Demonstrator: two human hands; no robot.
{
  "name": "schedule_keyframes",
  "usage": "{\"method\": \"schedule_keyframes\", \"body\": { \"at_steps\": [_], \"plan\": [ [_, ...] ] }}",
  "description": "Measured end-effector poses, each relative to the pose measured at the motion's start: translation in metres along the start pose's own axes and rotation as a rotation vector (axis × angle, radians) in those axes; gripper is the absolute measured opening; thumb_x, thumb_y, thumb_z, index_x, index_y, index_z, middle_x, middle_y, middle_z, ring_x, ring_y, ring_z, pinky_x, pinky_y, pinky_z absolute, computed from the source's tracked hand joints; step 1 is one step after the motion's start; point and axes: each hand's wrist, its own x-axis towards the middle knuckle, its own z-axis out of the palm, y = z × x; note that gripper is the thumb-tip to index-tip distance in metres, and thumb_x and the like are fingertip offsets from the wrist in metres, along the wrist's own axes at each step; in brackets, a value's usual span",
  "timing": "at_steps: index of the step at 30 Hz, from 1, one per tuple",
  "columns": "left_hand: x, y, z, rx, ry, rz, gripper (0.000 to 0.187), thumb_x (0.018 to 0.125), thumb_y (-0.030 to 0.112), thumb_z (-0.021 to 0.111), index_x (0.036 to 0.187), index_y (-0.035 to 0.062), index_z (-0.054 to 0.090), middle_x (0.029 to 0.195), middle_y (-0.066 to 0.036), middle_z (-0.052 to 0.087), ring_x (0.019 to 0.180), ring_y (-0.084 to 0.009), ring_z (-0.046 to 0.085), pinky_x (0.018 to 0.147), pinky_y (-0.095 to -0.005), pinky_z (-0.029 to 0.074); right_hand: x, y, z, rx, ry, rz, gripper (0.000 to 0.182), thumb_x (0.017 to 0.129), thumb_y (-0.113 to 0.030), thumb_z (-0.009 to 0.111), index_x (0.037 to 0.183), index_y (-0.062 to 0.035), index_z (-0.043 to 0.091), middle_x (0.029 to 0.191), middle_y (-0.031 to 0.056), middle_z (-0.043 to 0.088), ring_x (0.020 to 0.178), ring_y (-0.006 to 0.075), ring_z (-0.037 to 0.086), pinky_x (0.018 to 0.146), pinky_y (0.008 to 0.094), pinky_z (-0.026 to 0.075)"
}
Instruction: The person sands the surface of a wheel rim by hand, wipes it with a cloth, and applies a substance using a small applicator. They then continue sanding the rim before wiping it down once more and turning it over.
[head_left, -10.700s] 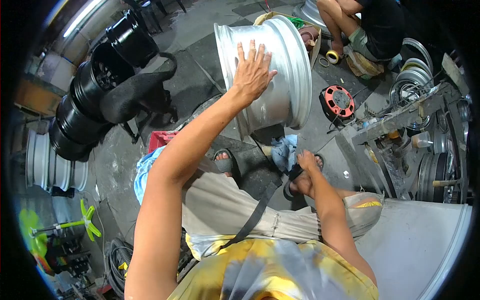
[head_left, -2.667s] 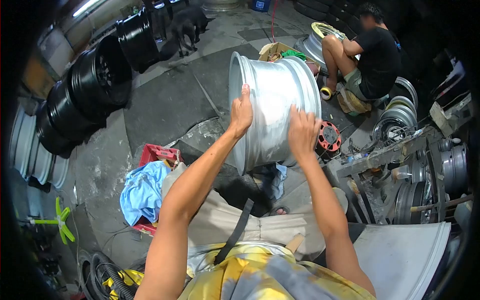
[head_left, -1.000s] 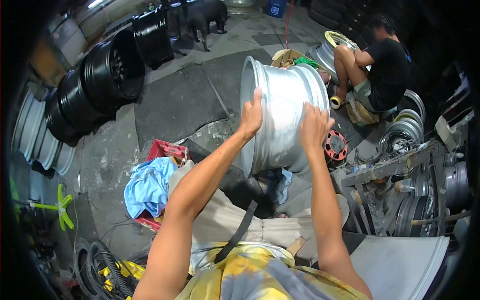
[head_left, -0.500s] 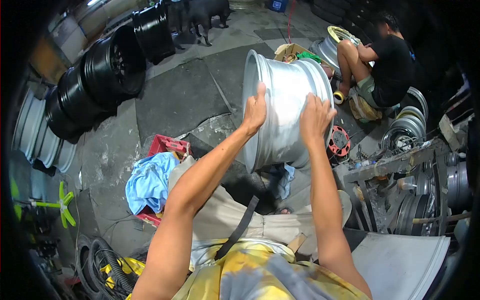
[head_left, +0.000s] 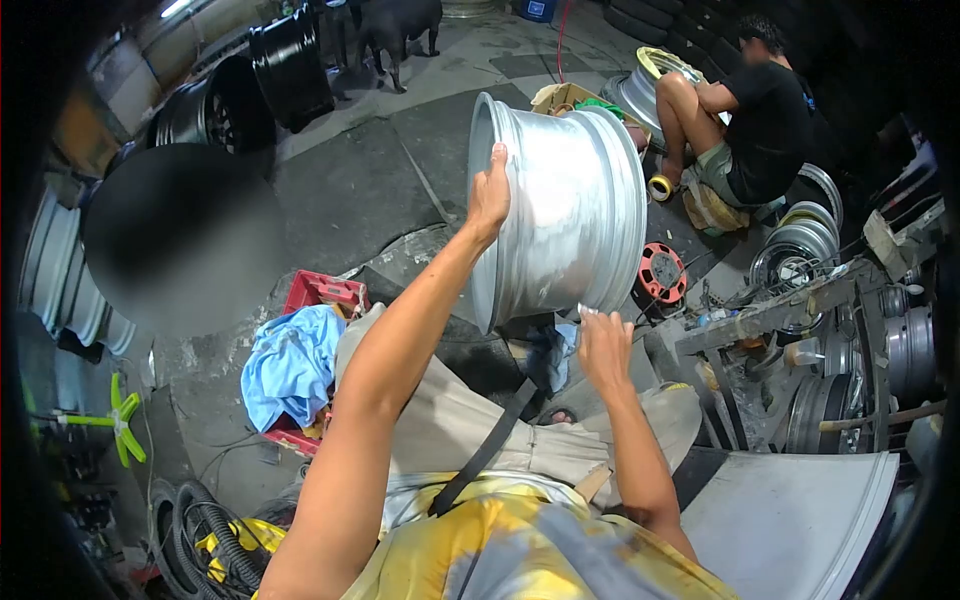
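Observation:
A large silver wheel rim (head_left: 565,210) stands tilted in front of me, its barrel facing up toward me. My left hand (head_left: 489,198) grips the rim's left edge, thumb up and fingers out of sight behind the lip. Below the rim's lower right side is my right hand (head_left: 605,350), apart from the metal, with its fingers closed round a small whitish piece (head_left: 587,311). Under the rim, near my legs, hangs a blue-grey cloth (head_left: 562,357).
A red crate (head_left: 327,290) with a light blue cloth (head_left: 292,365) sits at left. Black rims (head_left: 290,68) line the upper left. A person (head_left: 765,120) sits at upper right near more rims. A metal rack (head_left: 780,325) stands at right; a black animal (head_left: 400,30) is behind.
My right hand has left the rim's upper right side and moved down toward me. My left hand stays on the left edge. The whole view has shifted slightly.

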Motion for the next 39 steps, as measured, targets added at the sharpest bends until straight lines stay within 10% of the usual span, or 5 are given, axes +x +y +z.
{"method": "schedule_keyframes", "body": {
  "at_steps": [12,18,23,39],
  "plan": [
    [0.004,-0.009,0.003,-0.258,-0.037,-0.05,0.095,0.103,0.072,0.031,0.119,-0.0149,0.067,0.109,-0.022,0.072,0.107,-0.0276,0.067,0.1,-0.0382,0.049,0.058,0.006,-0.034,-0.008,0.431,-0.002,0.035,0.095,-0.012,0.067,0.13,-0.006,0.068,0.092,0.0084,0.061,0.087,0.0274,0.058,0.077,0.0393,0.041],
    [0.003,-0.017,-0.002,-0.014,0.035,0.003,0.094,0.103,0.071,0.033,0.095,-0.0148,0.071,0.089,-0.019,0.069,0.09,-0.0224,0.062,0.087,-0.0384,0.048,0.112,0.023,-0.025,-0.253,0.503,-0.04,0.037,0.095,-0.012,0.064,0.131,-0.0094,0.068,0.093,0.0075,0.06,0.093,0.0272,0.055,0.083,0.0437,0.04],
    [0.006,-0.013,-0.001,-0.089,0.019,0.018,0.085,0.104,0.069,0.035,0.071,-0.0049,0.062,0.071,-0.01,0.057,0.077,-0.0179,0.052,0.078,-0.0395,0.047,0.168,0.017,-0.043,-0.245,0.467,-0.014,0.036,0.09,-0.01,0.065,0.126,-0.0109,0.068,0.095,0.0055,0.061,0.097,0.0264,0.056,0.086,0.0441,0.04],
    [0.008,-0.011,0.007,-0.021,0.154,0.135,0.083,0.105,0.065,0.036,0.063,-0.0038,0.054,0.063,-0.008,0.052,0.07,-0.018,0.05,0.069,-0.0412,0.045,0.139,0.023,-0.034,-0.282,0.43,-0.042,0.044,0.093,-0.008,0.063,0.137,-0.0114,0.063,0.096,0.0067,0.061,0.094,0.028,0.055,0.084,0.0428,0.037]
  ]
}}
